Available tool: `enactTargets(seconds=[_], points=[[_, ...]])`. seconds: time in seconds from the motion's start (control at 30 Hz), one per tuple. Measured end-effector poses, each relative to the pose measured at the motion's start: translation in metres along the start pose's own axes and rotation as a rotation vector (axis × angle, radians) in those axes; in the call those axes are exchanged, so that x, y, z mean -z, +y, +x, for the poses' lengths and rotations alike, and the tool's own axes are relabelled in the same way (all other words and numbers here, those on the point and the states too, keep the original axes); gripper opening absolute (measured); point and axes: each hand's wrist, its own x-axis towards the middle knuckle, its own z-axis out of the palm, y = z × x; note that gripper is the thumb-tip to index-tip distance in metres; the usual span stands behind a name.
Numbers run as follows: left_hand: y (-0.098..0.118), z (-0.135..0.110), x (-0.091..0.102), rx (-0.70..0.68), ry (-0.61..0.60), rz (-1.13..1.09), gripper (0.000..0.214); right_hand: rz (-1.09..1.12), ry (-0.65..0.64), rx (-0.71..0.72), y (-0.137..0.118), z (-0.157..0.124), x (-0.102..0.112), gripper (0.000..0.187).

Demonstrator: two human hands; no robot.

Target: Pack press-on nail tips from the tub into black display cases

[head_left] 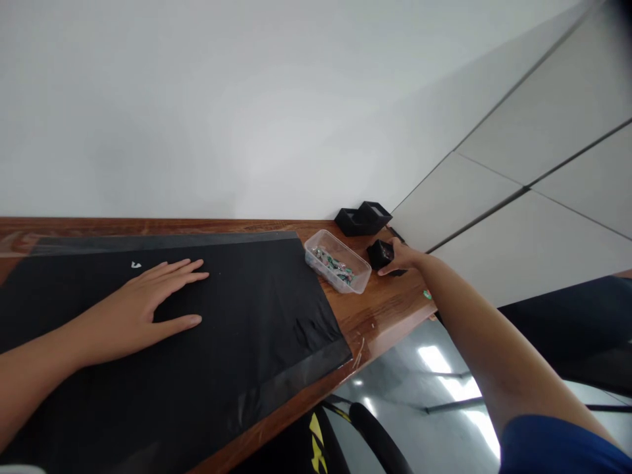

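My left hand [153, 299] lies flat on the black mat [261, 303], fingers stretched out and thumb apart, with nothing in it. A small white scrap [135, 264] rests on the mat just beyond its knuckles. At the far right of the table, my right hand [403, 255] grips a small black box [380, 254] between thumb and fingers. What the box contains cannot be made out. Left of that hand stands a clear plastic tub [363, 280] holding many small green, white and pink pieces.
Two black open boxes [353, 222] stand at the back near the wall [237, 118]. Grey panels [494, 178] border the right side. A green bit [427, 294] lies by the wooden table's [378, 309] right edge. A black chair [378, 434] is below the front edge.
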Motion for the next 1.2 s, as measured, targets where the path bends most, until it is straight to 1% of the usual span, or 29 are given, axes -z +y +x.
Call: enactTargets(seconds=[0.17, 0.37, 0.63, 0.8, 1.0, 1.2], points=[[-0.007, 0.001, -0.003, -0.033, 0.017, -0.013, 0.083, -0.018, 0.013, -0.005, 0.001, 0.001, 0.0, 0.118], [-0.004, 0.002, -0.001, -0.018, 0.021, -0.028, 0.084, -0.038, 0.024, -0.013, 0.003, -0.004, 0.002, 0.118], [-0.008, 0.002, -0.003, 0.005, -0.005, -0.006, 0.083, -0.049, 0.009, -0.016, 0.005, 0.0, -0.002, 0.105], [-0.005, 0.002, -0.002, -0.021, 0.013, -0.011, 0.081, -0.065, -0.002, 0.028, 0.005, 0.005, -0.001, 0.107], [-0.005, 0.0, -0.001, 0.013, 0.007, -0.026, 0.078, -0.086, -0.02, 0.102, 0.001, 0.004, 0.001, 0.101], [-0.004, 0.002, 0.0, -0.003, -0.007, -0.022, 0.083, -0.101, -0.003, 0.15, -0.006, 0.004, 0.002, 0.098]])
